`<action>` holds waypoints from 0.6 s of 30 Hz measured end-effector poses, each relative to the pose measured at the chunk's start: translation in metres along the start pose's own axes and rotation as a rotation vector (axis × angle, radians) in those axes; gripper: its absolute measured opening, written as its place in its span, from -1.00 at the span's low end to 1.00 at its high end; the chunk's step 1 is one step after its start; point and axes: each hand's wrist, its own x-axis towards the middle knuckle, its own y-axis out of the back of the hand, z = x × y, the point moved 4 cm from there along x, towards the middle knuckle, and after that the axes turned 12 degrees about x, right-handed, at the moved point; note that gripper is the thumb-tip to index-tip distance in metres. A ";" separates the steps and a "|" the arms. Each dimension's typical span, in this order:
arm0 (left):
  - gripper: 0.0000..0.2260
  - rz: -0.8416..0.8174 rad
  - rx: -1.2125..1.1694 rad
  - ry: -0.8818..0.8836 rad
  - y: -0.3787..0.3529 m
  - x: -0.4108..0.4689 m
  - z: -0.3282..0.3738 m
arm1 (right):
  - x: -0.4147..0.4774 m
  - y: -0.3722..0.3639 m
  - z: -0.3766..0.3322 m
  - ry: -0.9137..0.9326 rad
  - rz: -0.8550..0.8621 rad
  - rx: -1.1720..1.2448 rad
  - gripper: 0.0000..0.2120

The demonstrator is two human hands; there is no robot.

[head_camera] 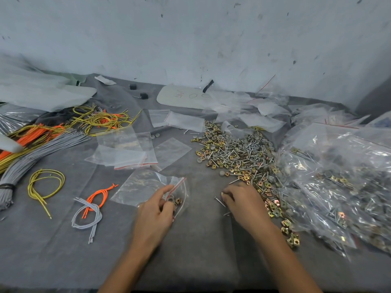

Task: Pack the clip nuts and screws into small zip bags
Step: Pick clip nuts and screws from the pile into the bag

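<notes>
- We take the loose pile of clip nuts and screws (pixel 237 153) on the desk (pixel 190 240) as our landmark. The work goes on just at its near-left edge.
- Our left hand (pixel 156 210) lies well to the left of the pile. Its fingers are curled round the mouth of a small zip bag (pixel 143 185), pinching it by the red strip, and a few clip nuts and a washer-like ring already lie inside.
- Our right hand (pixel 243 199) rests at the pile's near edge with its fingers curled down. A screw (pixel 220 201) sticks out from under the fingertips, but we cannot tell whether it is actually gripped or only being raked along.
- We judge the step in hand to be gathering the screws to go with the nuts already in the bag.
- To do it well, we count the pieces out at the pile's edge and keep them clear of the heap.
- We hold the bag's mouth wide and turned toward the pile, then feed the screws in point-first so they do not snag the film.
- Empty zip bags (pixel 127 153) wait left of the pile, and filled bags (pixel 338 176) lie right of it.
</notes>
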 end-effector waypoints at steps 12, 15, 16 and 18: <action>-0.60 0.001 -0.006 0.001 -0.002 0.000 -0.002 | -0.009 -0.002 -0.015 0.070 0.075 0.205 -0.93; -0.60 0.000 -0.004 0.000 -0.001 0.000 -0.002 | -0.008 0.002 -0.013 0.057 0.119 0.300 -0.91; -0.61 0.002 0.000 -0.002 -0.001 0.000 -0.001 | -0.007 0.003 -0.013 0.053 0.123 0.305 -0.90; -0.61 0.003 0.002 -0.004 -0.001 0.000 -0.002 | -0.004 0.006 -0.014 0.043 0.142 0.305 -0.91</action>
